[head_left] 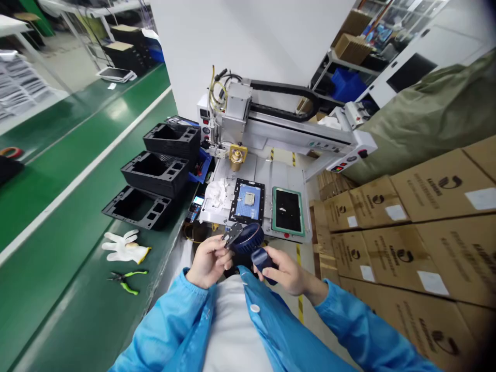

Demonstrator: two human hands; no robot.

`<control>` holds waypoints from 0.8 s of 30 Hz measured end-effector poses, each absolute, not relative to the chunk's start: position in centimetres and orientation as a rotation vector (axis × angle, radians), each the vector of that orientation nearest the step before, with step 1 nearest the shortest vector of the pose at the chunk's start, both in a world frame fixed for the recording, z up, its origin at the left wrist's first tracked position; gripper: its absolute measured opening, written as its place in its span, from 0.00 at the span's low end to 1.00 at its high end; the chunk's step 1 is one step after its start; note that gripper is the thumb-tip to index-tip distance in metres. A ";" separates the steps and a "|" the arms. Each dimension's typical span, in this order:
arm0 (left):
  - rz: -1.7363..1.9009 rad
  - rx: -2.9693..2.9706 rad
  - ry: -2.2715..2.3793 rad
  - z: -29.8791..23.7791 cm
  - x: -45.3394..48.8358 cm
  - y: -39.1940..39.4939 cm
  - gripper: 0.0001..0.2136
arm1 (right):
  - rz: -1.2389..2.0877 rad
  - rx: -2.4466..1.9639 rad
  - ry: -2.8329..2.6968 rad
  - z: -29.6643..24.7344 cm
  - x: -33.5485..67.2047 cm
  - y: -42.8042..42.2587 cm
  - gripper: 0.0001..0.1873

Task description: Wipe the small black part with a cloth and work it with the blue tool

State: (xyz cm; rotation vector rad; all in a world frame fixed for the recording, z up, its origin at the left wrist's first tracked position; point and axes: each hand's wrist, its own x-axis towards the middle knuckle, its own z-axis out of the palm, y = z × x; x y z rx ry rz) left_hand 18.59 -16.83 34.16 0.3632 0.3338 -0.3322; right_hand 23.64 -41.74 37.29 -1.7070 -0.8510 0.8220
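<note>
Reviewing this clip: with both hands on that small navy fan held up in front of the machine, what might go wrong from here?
1. The dark navy round handheld fan is held in mid-air; the right hand grips only its handle, so it might slip and fall.
2. The left hand pinches a small grey flat part at the fan's head; a fingertip hold could lose it.
3. The white work glove lies unused on the green bench; bare fingers may smudge parts.

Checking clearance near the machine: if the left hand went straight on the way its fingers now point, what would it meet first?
The left hand points right, at the dark blue fan it already touches by a small black part. Beyond sits the right hand; depth is unclear.
</note>
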 end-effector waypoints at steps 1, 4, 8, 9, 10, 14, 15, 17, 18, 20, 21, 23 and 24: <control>-0.342 0.343 0.345 34.3 18.7 -16.8 0.13 | 0.845 -1.685 -0.836 37.5 23.7 -41.7 0.13; -0.358 0.288 0.383 34.5 18.8 -16.6 0.13 | 0.891 -1.658 -0.812 38.0 24.0 -41.5 0.11; -0.377 0.238 0.448 33.5 17.9 -16.7 0.11 | 0.913 -1.657 -0.803 38.0 24.6 -41.4 0.11; -0.384 0.230 0.464 33.2 17.7 -16.9 0.10 | 0.915 -1.655 -0.801 37.9 24.8 -41.3 0.11; -0.388 0.225 0.480 33.0 17.5 -17.0 0.10 | 0.918 -1.650 -0.799 37.8 25.0 -41.3 0.12; -0.394 0.221 0.524 32.6 17.0 -17.3 0.09 | 0.922 -1.616 -0.783 37.3 25.3 -41.2 0.12; -0.393 0.224 0.531 32.7 16.9 -17.4 0.08 | 0.922 -1.608 -0.776 37.2 25.4 -41.2 0.11; -0.389 0.232 0.541 32.8 17.0 -17.3 0.07 | 0.923 -1.590 -0.758 37.1 25.4 -41.1 0.09; -0.386 0.238 0.543 32.8 17.0 -17.3 0.07 | 0.925 -1.580 -0.750 37.0 25.4 -41.1 0.09; -0.381 0.251 0.547 32.8 17.1 -17.2 0.08 | 0.923 -1.564 -0.738 36.9 25.4 -41.0 0.10; -0.379 0.258 0.547 32.8 17.2 -17.2 0.08 | 0.922 -1.559 -0.736 36.9 25.4 -41.0 0.10; -0.377 0.269 0.547 32.8 17.2 -17.1 0.09 | 0.915 -1.554 -0.735 36.8 25.5 -41.0 0.10; -0.377 0.274 0.547 32.8 17.2 -17.1 0.09 | 0.912 -1.556 -0.737 36.9 25.5 -41.0 0.10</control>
